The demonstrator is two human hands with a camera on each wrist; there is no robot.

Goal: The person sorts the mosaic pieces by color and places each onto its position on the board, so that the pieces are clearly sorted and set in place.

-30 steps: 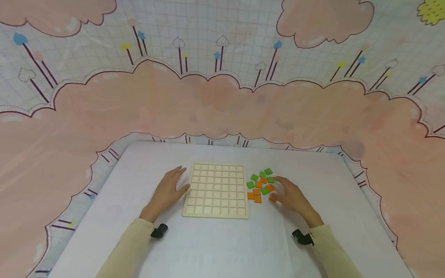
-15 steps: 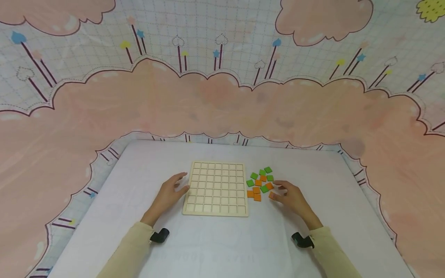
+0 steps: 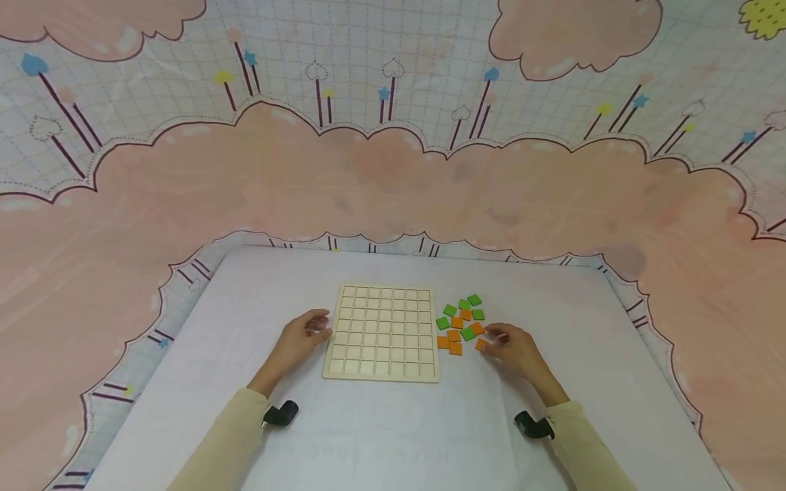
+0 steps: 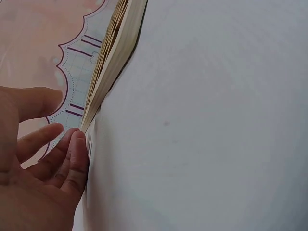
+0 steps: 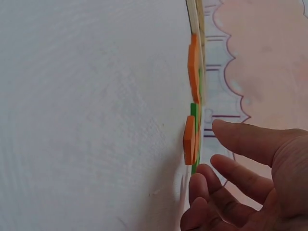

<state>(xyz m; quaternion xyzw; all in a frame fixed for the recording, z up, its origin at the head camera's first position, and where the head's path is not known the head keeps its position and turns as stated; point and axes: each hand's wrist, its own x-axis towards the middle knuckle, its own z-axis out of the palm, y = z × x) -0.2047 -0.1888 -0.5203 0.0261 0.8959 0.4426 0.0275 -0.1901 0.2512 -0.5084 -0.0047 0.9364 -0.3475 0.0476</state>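
A pale wooden grid board (image 3: 382,375) lies flat on the white table in the head view. My left hand (image 3: 303,334) is at its left edge, thumb and fingertips right by the rim; in the left wrist view the fingers (image 4: 77,159) are loosely bent beside the board's edge (image 4: 113,57). To the right of the board lie loose orange and green square tiles. My right hand (image 3: 512,348) is at their near right side, thumb overlapping an orange tile (image 3: 481,345). The right wrist view shows thumb and fingers spread apart, with an orange tile (image 5: 189,139) standing beyond the fingertips.
Several green tiles (image 3: 450,309) and orange tiles (image 3: 455,348) are scattered close to the board's right edge, some touching. The white table (image 3: 381,436) reaches back to a patterned cloth (image 3: 393,184). Black wrist cameras (image 3: 534,425) sit at both cuffs.
My left fingers have drawn in and lowered beside the board's left edge. My right index finger has bent downward and closer to the thumb; the tiles stay where they were.
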